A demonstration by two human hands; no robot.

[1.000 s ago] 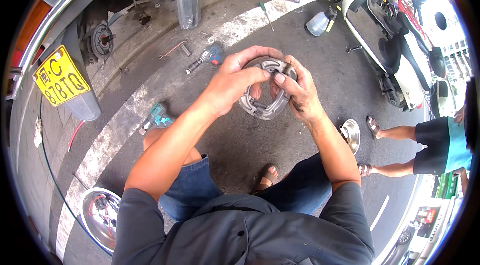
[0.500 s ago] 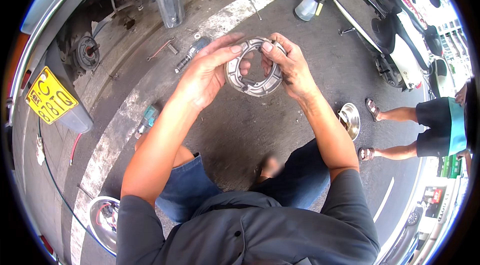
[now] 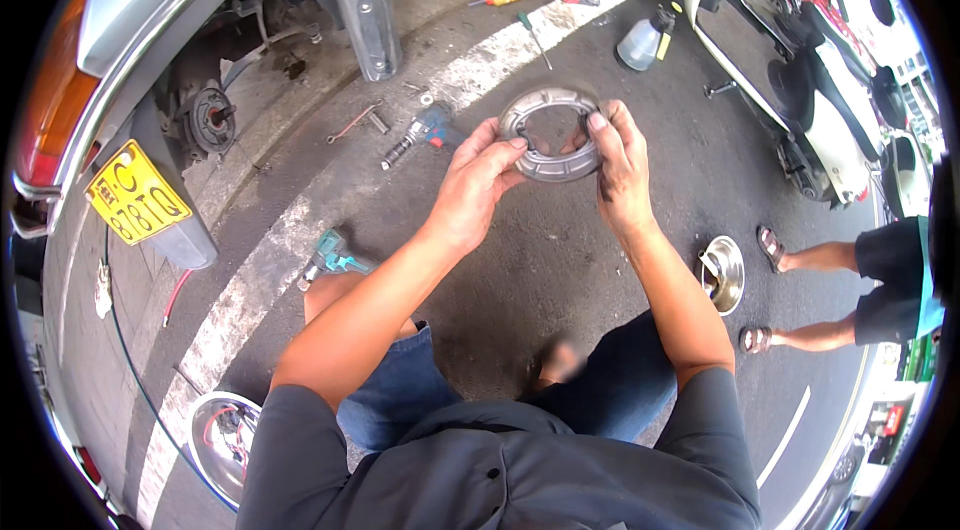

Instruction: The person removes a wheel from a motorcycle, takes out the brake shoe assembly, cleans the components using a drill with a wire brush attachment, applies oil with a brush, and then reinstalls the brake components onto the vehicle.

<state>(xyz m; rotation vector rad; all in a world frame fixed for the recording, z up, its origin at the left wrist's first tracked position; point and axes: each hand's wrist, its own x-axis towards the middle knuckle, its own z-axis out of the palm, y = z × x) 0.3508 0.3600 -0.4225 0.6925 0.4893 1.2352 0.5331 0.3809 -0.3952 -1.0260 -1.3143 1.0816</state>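
A grey, round set of brake shoes (image 3: pixel 545 165) hangs in front of me, held from both sides. My left hand (image 3: pixel 470 188) pinches its left edge with thumb and fingertips. My right hand (image 3: pixel 620 165) grips its right edge, the index finger over the rim. Both forearms reach out from the lower edge over my bent knees in blue jeans. Below the part lies dark asphalt.
A silver scooter (image 3: pixel 130 80) with its bare rear hub (image 3: pixel 208 118) and a yellow plate stands at left. A power tool (image 3: pixel 420 135), a teal tool (image 3: pixel 330 255), wrenches and a bottle (image 3: pixel 640 40) lie on the ground. A white scooter (image 3: pixel 760 40) and a person's sandalled legs (image 3: pixel 800 300) are at right, metal bowls (image 3: pixel 722 275) nearby.
Both hands have lifted the brake shoes slightly up and away from me. The fingers shifted from covering the part to holding it at its left and right edges.
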